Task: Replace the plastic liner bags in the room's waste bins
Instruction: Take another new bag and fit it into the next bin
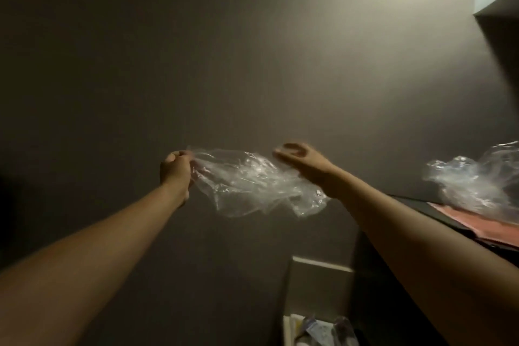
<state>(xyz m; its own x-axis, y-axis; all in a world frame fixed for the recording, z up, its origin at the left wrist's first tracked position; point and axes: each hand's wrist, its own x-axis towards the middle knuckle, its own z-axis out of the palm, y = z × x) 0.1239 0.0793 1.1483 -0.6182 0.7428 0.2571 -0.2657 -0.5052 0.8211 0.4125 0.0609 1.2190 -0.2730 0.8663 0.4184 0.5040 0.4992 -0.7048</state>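
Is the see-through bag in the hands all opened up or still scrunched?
Still scrunched. The clear bag hangs crumpled and wrinkly between the left hand, which grips one end, and the right hand.

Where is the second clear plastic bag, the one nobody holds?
In the head view, the loose bag lies at the right edge on a dark counter, beyond the right forearm.

A plastic bag (252,182) hangs in mid-air before the wall (196,64), between the left hand (175,170) and the right hand (295,159); far right, a second bag (477,182) lies on the table (421,205); below the table, near right, stands a bin (317,329).
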